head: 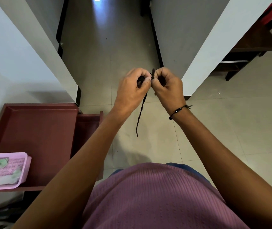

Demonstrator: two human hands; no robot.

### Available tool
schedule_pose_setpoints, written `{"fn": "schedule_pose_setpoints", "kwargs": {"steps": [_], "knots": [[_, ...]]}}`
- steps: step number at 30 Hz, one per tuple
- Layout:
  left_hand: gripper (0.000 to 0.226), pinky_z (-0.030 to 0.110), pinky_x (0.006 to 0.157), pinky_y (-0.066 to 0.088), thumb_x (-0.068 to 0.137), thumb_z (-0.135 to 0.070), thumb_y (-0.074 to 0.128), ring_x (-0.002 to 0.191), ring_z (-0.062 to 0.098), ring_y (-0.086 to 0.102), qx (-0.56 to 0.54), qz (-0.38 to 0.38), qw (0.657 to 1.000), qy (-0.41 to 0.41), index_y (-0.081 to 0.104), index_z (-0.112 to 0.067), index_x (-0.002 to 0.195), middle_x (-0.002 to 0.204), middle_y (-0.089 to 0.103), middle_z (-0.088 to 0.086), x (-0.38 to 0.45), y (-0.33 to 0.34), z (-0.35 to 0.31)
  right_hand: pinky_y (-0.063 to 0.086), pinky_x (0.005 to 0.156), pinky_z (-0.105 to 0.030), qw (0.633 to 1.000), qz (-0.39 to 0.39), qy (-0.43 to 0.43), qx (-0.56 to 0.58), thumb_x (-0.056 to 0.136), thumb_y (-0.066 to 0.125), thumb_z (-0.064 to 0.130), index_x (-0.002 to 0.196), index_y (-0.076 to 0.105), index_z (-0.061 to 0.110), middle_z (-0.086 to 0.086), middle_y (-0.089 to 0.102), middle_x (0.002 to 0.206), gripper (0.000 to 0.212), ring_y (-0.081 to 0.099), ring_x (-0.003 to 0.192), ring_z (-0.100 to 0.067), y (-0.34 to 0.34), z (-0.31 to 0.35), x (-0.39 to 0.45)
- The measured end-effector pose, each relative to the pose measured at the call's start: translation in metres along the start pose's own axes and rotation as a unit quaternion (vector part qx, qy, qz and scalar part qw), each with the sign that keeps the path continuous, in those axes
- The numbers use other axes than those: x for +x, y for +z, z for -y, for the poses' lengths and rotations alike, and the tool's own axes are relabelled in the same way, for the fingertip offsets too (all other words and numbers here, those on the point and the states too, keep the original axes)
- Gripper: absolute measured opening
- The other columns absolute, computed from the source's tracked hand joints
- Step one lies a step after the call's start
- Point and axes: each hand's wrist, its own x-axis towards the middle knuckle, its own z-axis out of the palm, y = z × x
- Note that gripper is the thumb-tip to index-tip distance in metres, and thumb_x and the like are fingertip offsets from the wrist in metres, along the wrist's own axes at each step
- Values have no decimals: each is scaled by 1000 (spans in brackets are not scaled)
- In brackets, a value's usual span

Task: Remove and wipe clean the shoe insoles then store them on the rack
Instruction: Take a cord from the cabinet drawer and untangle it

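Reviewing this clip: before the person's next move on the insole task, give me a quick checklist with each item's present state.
1. Left hand free for an insole: not ok, it grips a dark twisted cord.
2. Right hand free: not ok, it pinches the same cord's upper end.
3. Shoes or insoles in view: not ok, none visible.
4. Wiping cloth at hand: cannot tell; the pink basket holds pale and green items, unclear.
5. Rack reachable: cannot tell; a dark red shelf unit stands to the person's left, but its use is not shown.
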Motion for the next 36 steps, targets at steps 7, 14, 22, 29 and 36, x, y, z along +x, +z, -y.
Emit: {"fn": "schedule_pose_setpoints", "kwargs": {"steps": [7,14,22,29,36], "knots": [[14,4,64,33,88,-11,51,69,-3,41,62,6,998,32,60,0,85,82,50,-2,5,-5,10,52,59,-41,994,-37,-98,-33,82,53,6,83,61,8,-3,61,74,9,59,63,-24,4,6,1],[18,15,62,26,89,-15,49,72,14,43,128,36,988,77,58,1,86,82,49,5,14,-15,21,40,57,-24,954,14,-194,-229,78,54,10,76,64,6,-4,61,69,11,53,62,-17,4,6,18],[12,28,64,35,78,-6,54,57,28,54,245,-41,934,255,61,3,74,68,56,16,23,-13,31,50,57,-32,985,28,-77,-150,74,52,15,72,62,6,3,56,63,14,56,58,-19,7,12,25],[6,20,60,32,71,-5,53,60,22,49,230,-90,946,212,57,0,70,68,55,13,29,3,18,40,41,-22,942,24,263,207,78,46,-2,63,52,6,-7,48,57,17,40,40,-14,11,25,33],[14,19,57,29,77,-12,50,64,13,39,195,-45,968,148,59,-2,74,73,55,13,36,-5,21,54,55,-24,992,99,65,47,87,54,-2,92,62,11,-8,56,81,16,55,62,-12,-19,18,40]]}}
